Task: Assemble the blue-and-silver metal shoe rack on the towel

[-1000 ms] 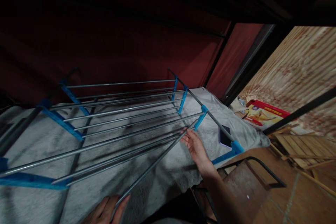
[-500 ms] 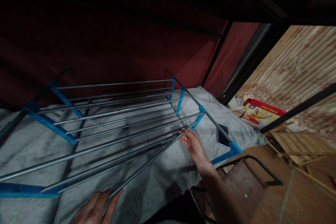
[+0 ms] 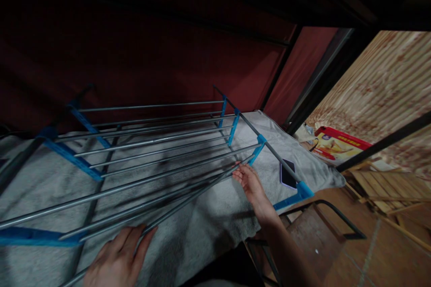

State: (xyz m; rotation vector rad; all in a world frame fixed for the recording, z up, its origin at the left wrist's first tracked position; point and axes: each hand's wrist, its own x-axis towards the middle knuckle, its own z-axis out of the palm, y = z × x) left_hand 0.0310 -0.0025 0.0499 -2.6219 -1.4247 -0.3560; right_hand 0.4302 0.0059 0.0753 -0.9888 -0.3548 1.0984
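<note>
Left grip: left hand point(image 3: 116, 258) curls loosely over the near end of a loose metal rod point(image 3: 188, 195), fingers on top, not clenched.
Right grip: right hand point(image 3: 251, 182) pinches the rod's far end with its fingertips, just beside a blue clip point(image 3: 257, 149).
Rod: runs slantwise between both hands, lying across the rack point(image 3: 151, 143).
Rack: grey bars in blue brackets, resting on a grey blanket point(image 3: 208, 224).
Phone point(image 3: 288, 174): on the blanket, right of the right hand.
Red box point(image 3: 336, 143): on the floor, well apart.
</note>
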